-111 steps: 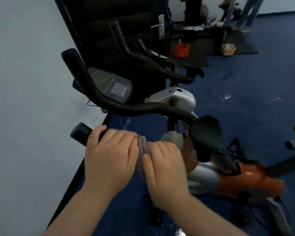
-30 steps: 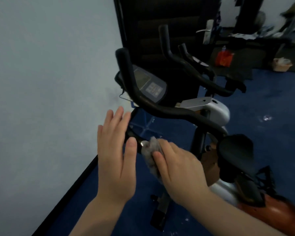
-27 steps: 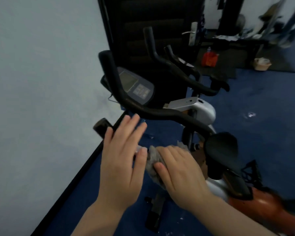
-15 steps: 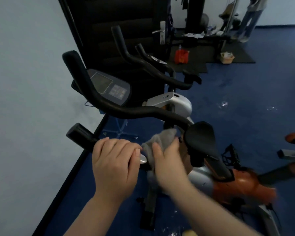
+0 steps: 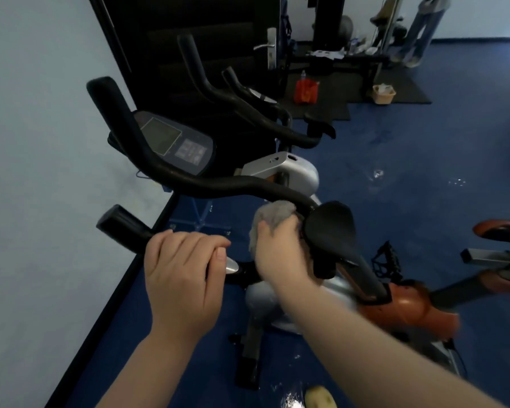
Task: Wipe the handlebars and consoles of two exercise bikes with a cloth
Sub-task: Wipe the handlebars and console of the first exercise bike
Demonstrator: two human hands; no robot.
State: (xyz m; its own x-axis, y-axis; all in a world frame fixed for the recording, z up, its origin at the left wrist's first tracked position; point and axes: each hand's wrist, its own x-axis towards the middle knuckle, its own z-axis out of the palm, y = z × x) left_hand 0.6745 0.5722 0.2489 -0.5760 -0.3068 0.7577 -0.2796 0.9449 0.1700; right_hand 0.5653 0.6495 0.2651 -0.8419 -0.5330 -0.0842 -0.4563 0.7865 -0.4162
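The near exercise bike has a black handlebar [image 5: 189, 181] curving up at the left and a grey console [image 5: 174, 141] with a screen behind it. My left hand [image 5: 181, 278] is wrapped around the bike's lower left grip [image 5: 121, 225]. My right hand [image 5: 280, 251] holds a grey cloth [image 5: 273, 214] bunched against the middle of the bar, just left of the black saddle [image 5: 330, 228]. A second bike's black handlebars [image 5: 248, 110] and small console [image 5: 259, 97] stand behind the first.
A pale wall [image 5: 42, 172] runs along the left, with a dark door [image 5: 203, 39] behind the bikes. Blue floor [image 5: 409, 160] spreads to the right. An orange bike part [image 5: 501, 228] juts in at the right. A person's legs [image 5: 418, 30] and gym gear stand far back.
My left hand went from open fingers to a closed grip on the lower left grip. My right hand slid the cloth rightward and up along the bar toward the saddle.
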